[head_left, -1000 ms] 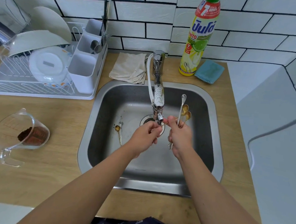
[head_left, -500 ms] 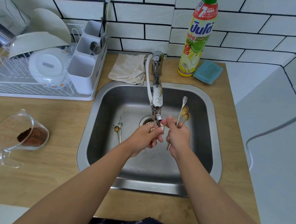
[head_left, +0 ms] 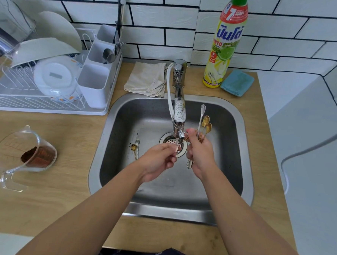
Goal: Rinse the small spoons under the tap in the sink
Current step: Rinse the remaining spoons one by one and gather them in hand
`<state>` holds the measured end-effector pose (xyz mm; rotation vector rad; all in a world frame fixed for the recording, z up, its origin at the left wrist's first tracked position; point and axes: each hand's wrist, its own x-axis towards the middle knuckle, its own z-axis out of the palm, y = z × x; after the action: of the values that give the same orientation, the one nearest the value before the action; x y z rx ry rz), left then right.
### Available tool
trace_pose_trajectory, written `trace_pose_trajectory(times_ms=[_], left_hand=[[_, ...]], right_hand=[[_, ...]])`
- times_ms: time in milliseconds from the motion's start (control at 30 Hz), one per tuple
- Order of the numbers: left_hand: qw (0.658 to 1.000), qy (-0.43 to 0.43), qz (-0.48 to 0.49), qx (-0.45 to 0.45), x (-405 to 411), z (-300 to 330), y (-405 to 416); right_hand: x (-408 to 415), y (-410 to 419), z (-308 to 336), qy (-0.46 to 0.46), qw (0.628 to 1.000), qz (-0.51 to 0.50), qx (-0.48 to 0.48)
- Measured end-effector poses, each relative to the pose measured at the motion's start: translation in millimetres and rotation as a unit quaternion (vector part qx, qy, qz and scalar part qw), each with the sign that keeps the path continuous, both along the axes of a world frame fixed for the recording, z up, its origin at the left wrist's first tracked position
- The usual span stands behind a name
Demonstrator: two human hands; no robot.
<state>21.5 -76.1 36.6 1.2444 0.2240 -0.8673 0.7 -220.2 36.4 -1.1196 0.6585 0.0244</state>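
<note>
Your right hand [head_left: 200, 155] grips a bunch of small spoons [head_left: 203, 122], bowls up, just right of the tap [head_left: 177, 108]. Your left hand [head_left: 157, 162] pinches something under the spout; I cannot tell what. Two more spoons [head_left: 135, 148] lie on the sink [head_left: 125, 113] floor, left of the drain. Wooden counter [head_left: 61, 189], white tiled wall [head_left: 170, 19].

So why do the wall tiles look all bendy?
Head view: the wide lens curves the tile lines near the edges; the light is soft and even; the sink shines dully; the left hand blurs where tap water splashes.
</note>
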Motion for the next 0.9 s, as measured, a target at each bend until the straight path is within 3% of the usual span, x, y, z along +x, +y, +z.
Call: trace_pose_trajectory(times_ms=[100,200,300,400,467,567,700,800,900], left_hand=[[0.999,-0.030,-0.040,0.006,-7.6,0.1,-1.6],[0.999,-0.018,-0.005,0.032,-12.9,-3.6,-5.7],[0.996,-0.047,-0.005,0.076,-16.4,-10.9,-5.3],[0.980,-0.098,-0.067,0.161,-13.6,-22.3,4.9],[0.943,-0.145,-0.096,0.283,-3.9,-36.9,20.1],[0.825,-0.197,-0.115,0.518,16.2,-64.7,50.8],[0.736,-0.160,-0.149,0.641,28.2,-87.0,71.0],[0.712,-0.168,-0.162,0.662,32.8,-92.1,70.2],[0.717,-0.150,-0.169,0.659,39.6,-89.6,70.7]], right_hand=[[-3.0,8.6,-2.8,0.014,0.999,0.029,0.031],[-3.2,13.5,-9.2,0.031,0.998,0.029,0.039],[-4.4,13.3,-15.6,0.014,0.999,-0.002,0.032],[-6.2,9.5,-17.2,0.004,0.997,-0.034,0.069],[-5.8,4.7,-16.8,-0.004,0.994,-0.058,0.096],[-8.9,-2.7,-16.4,-0.011,0.990,-0.065,0.121],[-17.0,-9.3,-19.9,0.002,0.992,-0.031,0.122],[-20.0,-12.7,-23.3,0.011,0.991,-0.022,0.133],[-20.8,-14.8,-27.5,0.013,0.989,-0.025,0.146]])
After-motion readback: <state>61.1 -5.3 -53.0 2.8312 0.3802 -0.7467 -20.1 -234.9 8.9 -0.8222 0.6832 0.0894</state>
